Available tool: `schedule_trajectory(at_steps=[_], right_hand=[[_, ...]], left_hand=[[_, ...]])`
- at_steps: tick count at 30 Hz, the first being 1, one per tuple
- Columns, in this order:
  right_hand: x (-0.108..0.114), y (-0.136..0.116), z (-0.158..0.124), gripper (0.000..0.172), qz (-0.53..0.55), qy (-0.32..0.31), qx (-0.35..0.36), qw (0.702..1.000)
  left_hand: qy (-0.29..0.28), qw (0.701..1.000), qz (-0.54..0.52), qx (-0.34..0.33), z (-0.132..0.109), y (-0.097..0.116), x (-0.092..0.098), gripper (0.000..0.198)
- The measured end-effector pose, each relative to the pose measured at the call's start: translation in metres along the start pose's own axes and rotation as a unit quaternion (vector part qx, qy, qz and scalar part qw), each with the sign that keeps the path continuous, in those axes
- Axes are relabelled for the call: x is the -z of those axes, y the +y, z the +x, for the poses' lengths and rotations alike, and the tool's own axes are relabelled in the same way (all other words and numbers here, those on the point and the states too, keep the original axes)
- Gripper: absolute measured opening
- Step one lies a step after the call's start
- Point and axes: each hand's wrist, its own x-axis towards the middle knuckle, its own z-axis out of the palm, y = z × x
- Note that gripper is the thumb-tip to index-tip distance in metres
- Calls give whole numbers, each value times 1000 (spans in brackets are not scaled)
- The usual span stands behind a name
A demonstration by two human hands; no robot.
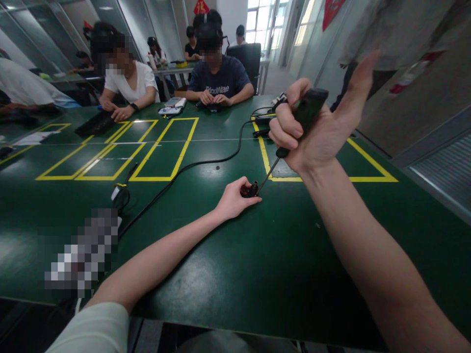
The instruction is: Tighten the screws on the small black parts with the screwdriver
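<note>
My right hand (312, 122) grips the black handle of a screwdriver (311, 108), its fingers curled round it and the thumb sticking out. The thin metal shaft slants down to the left, and its tip meets or lies just beside a small dark part (253, 189). That part has a short upright metal post; its exact kind is too small to make out. My left hand (235, 198) pinches the part between thumb and fingers, low over the green table (221, 274).
A black cable (206, 162) runs across the table to a blurred-out box (88, 250) at left. Yellow tape rectangles (172, 147) mark the tabletop. Dark devices (263, 122) lie behind my right hand. Two people (221, 73) work across the table; another person (390, 39) stands at right.
</note>
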Motion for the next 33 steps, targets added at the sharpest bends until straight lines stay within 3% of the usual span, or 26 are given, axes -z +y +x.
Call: schedule_trajectory(at_steps=[4,11,17,22,27,33], right_hand=[[0,3,1,55,19,0,-1,1000],[-14,1,1,61,0,-32,-60,998],[-7,3,-3,62,18,-32,-4,999],[-6,4,-2,54,3,-22,-6,1000],[-16,-1,0,58,-21,-13,-62,998],[-19,-2,-4,56,19,20,-8,1000]], left_hand=[[-3,1000,-4,2,-1,0,0,36],[-2,1000,4,-3,0,0,-1,37],[1,1000,-2,1,0,2,0,38],[-2,1000,-1,2,0,0,0,37],[-1,1000,-4,4,-1,1,0,37],[0,1000,-10,-4,1,-1,-1,38]])
